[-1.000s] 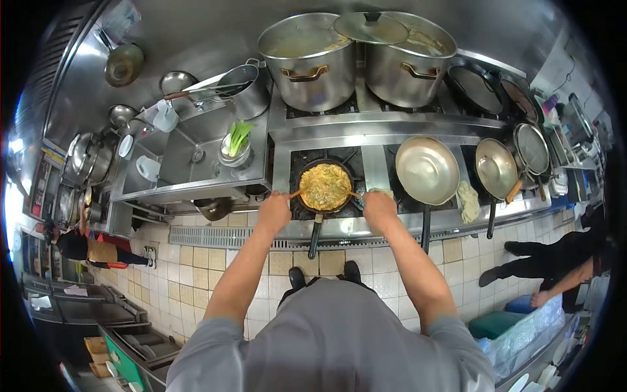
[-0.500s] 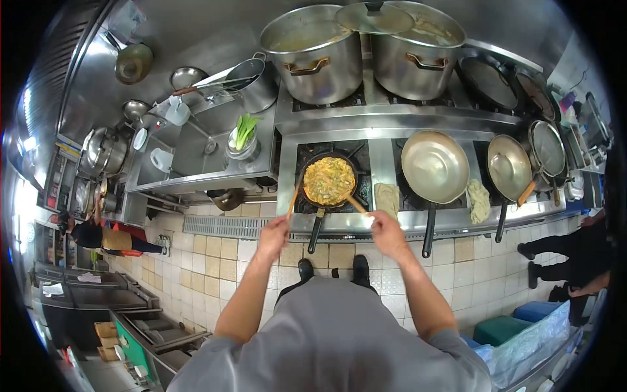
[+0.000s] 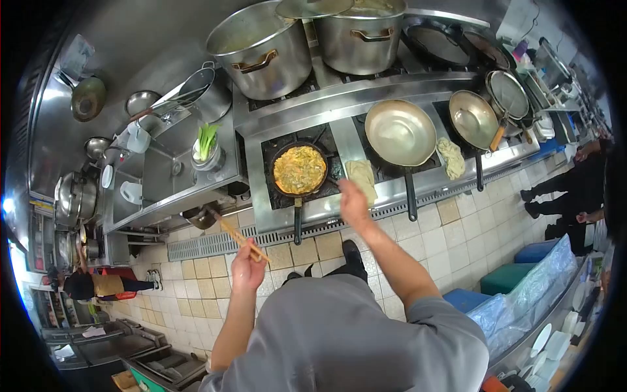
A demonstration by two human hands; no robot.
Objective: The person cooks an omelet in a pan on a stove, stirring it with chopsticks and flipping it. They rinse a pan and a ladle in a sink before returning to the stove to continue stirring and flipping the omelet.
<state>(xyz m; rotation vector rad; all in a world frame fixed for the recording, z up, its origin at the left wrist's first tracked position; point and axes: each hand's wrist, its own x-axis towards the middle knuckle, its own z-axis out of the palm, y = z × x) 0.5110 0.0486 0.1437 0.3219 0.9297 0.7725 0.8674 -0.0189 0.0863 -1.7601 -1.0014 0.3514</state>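
Note:
A small black frying pan (image 3: 299, 171) with a yellow egg dish sits on the front-left burner, its handle pointing at me. My left hand (image 3: 247, 269) is pulled back over the tiled floor and grips a pair of wooden chopsticks (image 3: 234, 234) that point up and left. My right hand (image 3: 353, 200) reaches forward to the stove's front edge, fingers stretched toward a folded beige cloth (image 3: 361, 176) just right of the pan. I see nothing in that hand.
Two empty metal pans (image 3: 400, 130) (image 3: 473, 117) sit on burners to the right, with a rag (image 3: 452, 157) between them. Two big stock pots (image 3: 261, 49) stand behind. A sink (image 3: 163, 173) and bowl of greens (image 3: 208, 149) lie left. A person (image 3: 575, 189) stands right.
Both hands have left the pan. My left hand drew back and down with the chopsticks. My right hand let go of its stick and moved to the cloth. The view swung left.

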